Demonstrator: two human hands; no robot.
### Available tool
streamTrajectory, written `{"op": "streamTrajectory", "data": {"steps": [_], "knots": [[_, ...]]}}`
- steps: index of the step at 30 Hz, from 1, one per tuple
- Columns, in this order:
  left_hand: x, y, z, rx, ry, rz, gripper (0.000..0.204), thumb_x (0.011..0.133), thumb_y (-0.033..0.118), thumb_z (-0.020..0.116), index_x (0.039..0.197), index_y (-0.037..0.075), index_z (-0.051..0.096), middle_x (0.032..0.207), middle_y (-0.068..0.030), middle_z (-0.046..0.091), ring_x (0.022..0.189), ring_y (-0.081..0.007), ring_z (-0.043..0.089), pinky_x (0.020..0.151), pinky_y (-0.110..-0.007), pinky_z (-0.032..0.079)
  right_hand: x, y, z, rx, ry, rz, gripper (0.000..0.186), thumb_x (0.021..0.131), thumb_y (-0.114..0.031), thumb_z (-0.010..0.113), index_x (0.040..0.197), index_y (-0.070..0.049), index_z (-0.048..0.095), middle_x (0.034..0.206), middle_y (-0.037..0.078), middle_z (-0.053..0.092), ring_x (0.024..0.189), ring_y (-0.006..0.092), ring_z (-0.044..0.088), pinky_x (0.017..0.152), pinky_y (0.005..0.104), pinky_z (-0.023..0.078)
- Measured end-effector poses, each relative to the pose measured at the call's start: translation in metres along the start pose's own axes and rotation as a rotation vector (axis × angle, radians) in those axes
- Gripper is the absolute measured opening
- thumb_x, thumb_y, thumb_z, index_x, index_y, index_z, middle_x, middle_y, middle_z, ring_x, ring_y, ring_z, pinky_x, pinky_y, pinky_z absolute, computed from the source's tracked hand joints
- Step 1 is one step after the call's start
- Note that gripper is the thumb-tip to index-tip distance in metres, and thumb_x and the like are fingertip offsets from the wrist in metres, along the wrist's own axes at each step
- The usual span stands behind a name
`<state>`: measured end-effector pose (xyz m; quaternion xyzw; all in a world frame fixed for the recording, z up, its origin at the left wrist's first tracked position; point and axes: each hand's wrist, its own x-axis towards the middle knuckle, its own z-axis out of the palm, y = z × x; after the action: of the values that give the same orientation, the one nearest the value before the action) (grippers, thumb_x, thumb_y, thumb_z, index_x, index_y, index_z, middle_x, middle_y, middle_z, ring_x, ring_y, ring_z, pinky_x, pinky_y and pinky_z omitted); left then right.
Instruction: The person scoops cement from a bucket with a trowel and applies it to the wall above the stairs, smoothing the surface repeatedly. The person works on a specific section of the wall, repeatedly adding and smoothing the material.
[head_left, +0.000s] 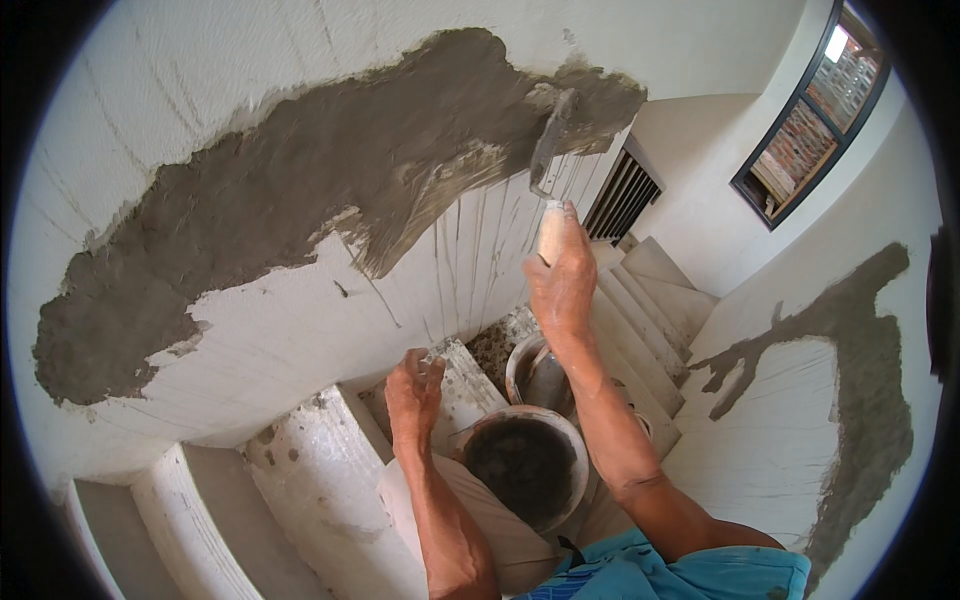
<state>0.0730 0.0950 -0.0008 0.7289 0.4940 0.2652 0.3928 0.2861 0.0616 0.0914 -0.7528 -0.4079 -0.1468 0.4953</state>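
My right hand (562, 285) is raised and grips the pale wooden handle of a trowel (553, 140), whose blade presses against the wet grey mortar patch (300, 190) on the white scored wall (300, 320). My left hand (413, 390) hangs lower with fingers curled, resting near the edge of a stair step (460, 385), and I cannot see anything in it. Just below my hands a white bucket (575, 440) holds dark grey mortar. A second bucket (520, 365) stands behind it on the stairs.
White stairs curve down at the lower left (200, 500) and continue down on the right (650, 300). The right-hand wall carries another grey mortar strip (870, 400). A dark-framed window (810, 120) sits upper right, and a slatted vent (622, 195) lies beyond the trowel.
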Motion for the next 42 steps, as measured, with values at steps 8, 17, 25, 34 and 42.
{"op": "streamTrajectory", "data": {"steps": [8,17,25,34,42], "knots": [[0.001,0.004,0.002,0.039,0.001,-0.014,0.039,0.093,0.029,0.065,0.115,-0.003,0.065,0.095,-0.0237,0.072,0.088,-0.0393,0.07,0.08,-0.046,0.053,-0.02,-0.03,-0.001,0.049,-0.128,-0.012,0.077,0.075,0.01,0.064,0.146,0.013,0.034,0.113,0.031,0.055,0.102,0.0472,0.064,0.083,0.0499,0.054],[0.0,0.008,-0.001,0.038,0.0,-0.018,0.038,0.093,0.028,0.065,0.116,-0.002,0.066,0.093,-0.0231,0.073,0.086,-0.0386,0.071,0.08,-0.045,0.054,-0.015,0.005,-0.018,0.232,-0.016,0.024,0.077,0.069,0.004,0.066,0.142,0.012,0.042,0.104,0.024,0.059,0.092,0.0367,0.063,0.08,0.0429,0.052],[0.001,0.006,0.003,0.045,0.007,-0.003,0.037,0.093,0.027,0.065,0.115,-0.002,0.065,0.094,-0.0233,0.072,0.088,-0.0387,0.07,0.08,-0.046,0.053,-0.008,-0.004,0.004,0.142,-0.018,-0.069,0.073,0.072,0.009,0.062,0.143,0.011,0.042,0.108,0.026,0.059,0.095,0.0371,0.064,0.083,0.0436,0.052],[0.001,0.003,0.003,0.035,0.0,-0.015,0.038,0.093,0.029,0.065,0.114,-0.002,0.066,0.096,-0.0234,0.072,0.088,-0.0379,0.07,0.08,-0.045,0.053,-0.022,0.005,-0.015,0.249,-0.042,-0.05,0.077,0.07,0.007,0.064,0.144,0.009,0.043,0.104,0.022,0.058,0.094,0.0368,0.064,0.083,0.0451,0.052],[0.003,0.004,0.005,0.051,-0.011,-0.031,0.039,0.093,0.03,0.064,0.114,-0.003,0.066,0.096,-0.0234,0.072,0.089,-0.0379,0.071,0.081,-0.046,0.053,-0.004,-0.003,0.021,0.092,0.004,-0.004,0.08,0.074,0.009,0.066,0.149,0.008,0.035,0.113,0.024,0.058,0.097,0.0353,0.065,0.08,0.0425,0.054]]}}
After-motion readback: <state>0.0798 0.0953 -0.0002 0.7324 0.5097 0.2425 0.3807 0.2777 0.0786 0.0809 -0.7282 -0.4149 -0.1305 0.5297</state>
